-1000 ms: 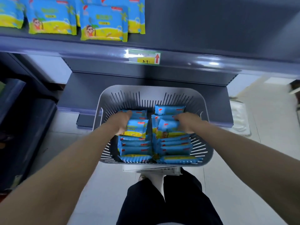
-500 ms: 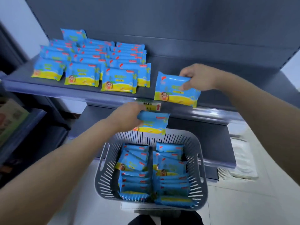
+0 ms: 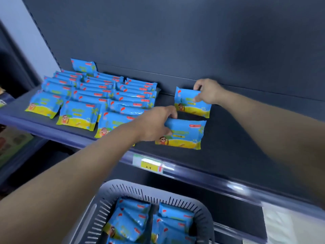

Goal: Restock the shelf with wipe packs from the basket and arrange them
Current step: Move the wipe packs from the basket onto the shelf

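Note:
Both hands reach onto the dark shelf (image 3: 237,138). My left hand (image 3: 156,125) grips the left end of a blue and yellow wipe pack (image 3: 184,135) lying near the shelf's front. Further back, my right hand (image 3: 208,93) pinches the upper right corner of a second wipe pack (image 3: 190,103) close to the back panel. Several rows of the same packs (image 3: 98,97) fill the shelf's left half. Below, the grey slotted basket (image 3: 202,219) holds several more packs (image 3: 133,221).
A yellow price tag (image 3: 152,164) sits on the shelf's front rail. The dark back panel (image 3: 175,41) rises behind the packs. Another shelf unit with goods (image 3: 10,143) stands at the left. A pale floor patch (image 3: 288,226) shows at the lower right.
Both hands lifted a pack each out of the basket and carried them up onto the shelf. The right pack moved to the back, the left pack to the front.

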`<move>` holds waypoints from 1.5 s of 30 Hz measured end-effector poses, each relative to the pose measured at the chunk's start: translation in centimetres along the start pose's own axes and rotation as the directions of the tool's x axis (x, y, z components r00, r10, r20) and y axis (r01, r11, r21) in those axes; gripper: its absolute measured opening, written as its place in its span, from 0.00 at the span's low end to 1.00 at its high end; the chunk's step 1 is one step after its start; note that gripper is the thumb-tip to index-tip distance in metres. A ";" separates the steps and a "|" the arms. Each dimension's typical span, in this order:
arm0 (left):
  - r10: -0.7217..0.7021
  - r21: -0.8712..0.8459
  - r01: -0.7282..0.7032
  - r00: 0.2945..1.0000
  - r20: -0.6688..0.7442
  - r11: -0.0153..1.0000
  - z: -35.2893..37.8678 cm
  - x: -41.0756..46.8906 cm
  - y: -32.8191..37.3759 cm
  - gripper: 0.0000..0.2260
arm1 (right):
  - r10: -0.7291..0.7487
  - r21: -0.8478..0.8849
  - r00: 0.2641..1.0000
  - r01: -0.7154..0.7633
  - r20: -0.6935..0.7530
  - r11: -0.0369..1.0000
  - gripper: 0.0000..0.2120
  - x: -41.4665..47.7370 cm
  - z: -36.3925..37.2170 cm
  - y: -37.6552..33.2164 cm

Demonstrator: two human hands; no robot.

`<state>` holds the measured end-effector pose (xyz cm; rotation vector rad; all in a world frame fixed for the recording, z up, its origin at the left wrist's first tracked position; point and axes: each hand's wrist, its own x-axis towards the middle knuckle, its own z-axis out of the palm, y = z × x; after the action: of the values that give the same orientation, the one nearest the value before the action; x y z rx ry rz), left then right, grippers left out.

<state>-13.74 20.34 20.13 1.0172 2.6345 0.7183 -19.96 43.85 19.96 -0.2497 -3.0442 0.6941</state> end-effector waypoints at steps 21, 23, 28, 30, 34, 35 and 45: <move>-0.141 0.465 0.166 0.986 -0.089 0.870 0.8 16.5 -4.5 0.22 | -0.344 -0.597 0.935 0.230 -0.082 0.768 0.08 6.9 1.3 2.7; -0.127 0.455 0.155 0.988 -0.092 0.877 1.2 17.3 -4.7 0.21 | -0.353 -0.555 0.927 0.228 -0.129 0.800 0.08 6.4 0.8 3.2; -0.104 0.413 0.171 0.978 -0.179 0.895 1.3 17.1 -4.7 0.21 | -0.342 -0.447 0.923 0.233 -0.179 0.864 0.12 4.2 0.6 3.3; -0.078 0.382 0.165 0.969 -0.232 0.909 1.2 16.3 -4.5 0.20 | -0.325 -0.412 0.924 0.222 -0.200 0.884 0.13 3.1 0.5 3.2; 0.032 0.318 0.082 0.941 -0.336 0.945 1.3 13.3 -3.7 0.18 | -0.328 -0.420 0.915 0.209 -0.235 0.883 0.17 0.1 0.4 2.4; 0.062 0.303 0.052 0.933 -0.355 0.952 1.3 12.3 -3.2 0.17 | -0.332 -0.416 0.910 0.210 -0.247 0.885 0.17 -0.8 0.3 2.1; 0.264 0.110 -0.240 0.863 -0.431 0.965 1.4 -2.2 0.8 0.17 | -0.400 -0.387 0.840 0.254 -0.366 0.887 0.20 -14.7 2.8 -2.6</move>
<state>-11.17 19.90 19.43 1.3752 2.9406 1.0538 -5.96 38.06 18.91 0.1155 -2.6390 0.0867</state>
